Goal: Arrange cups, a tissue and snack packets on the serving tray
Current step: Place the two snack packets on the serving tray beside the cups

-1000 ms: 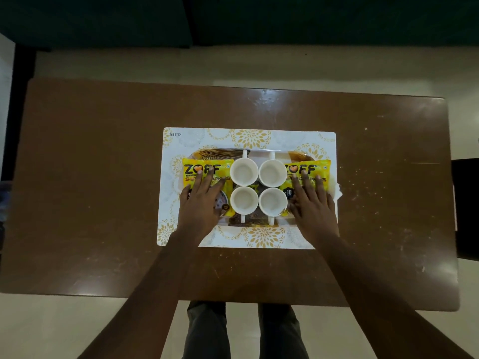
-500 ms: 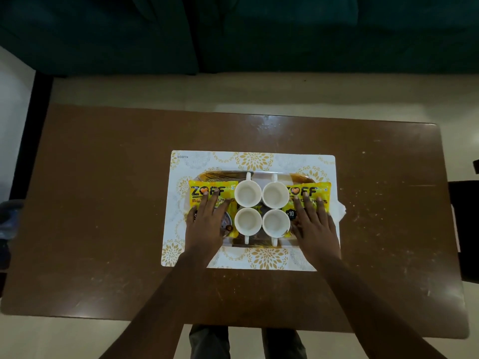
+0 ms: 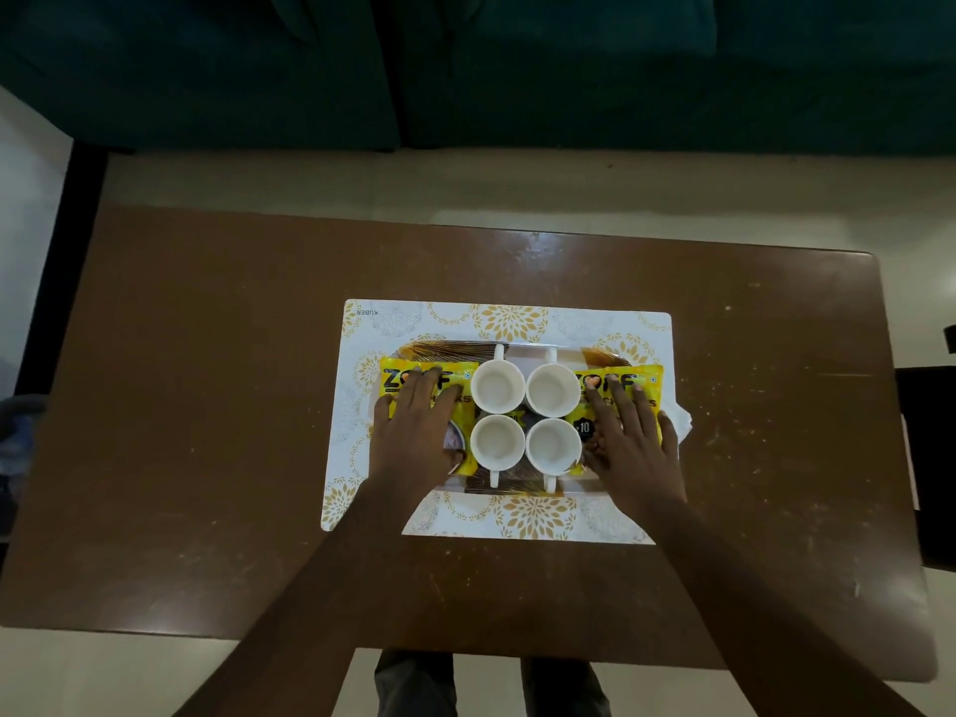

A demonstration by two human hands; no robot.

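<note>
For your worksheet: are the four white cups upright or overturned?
Upright. All four cups show open round mouths and pale insides facing the camera.

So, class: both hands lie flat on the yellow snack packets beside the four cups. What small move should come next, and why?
Probably lift both hands straight up and away. The left hand and right hand lie flat on the left packet and right packet, which flank four cups on the tray. The tissue peeks out at the right; everything looks placed.
</note>
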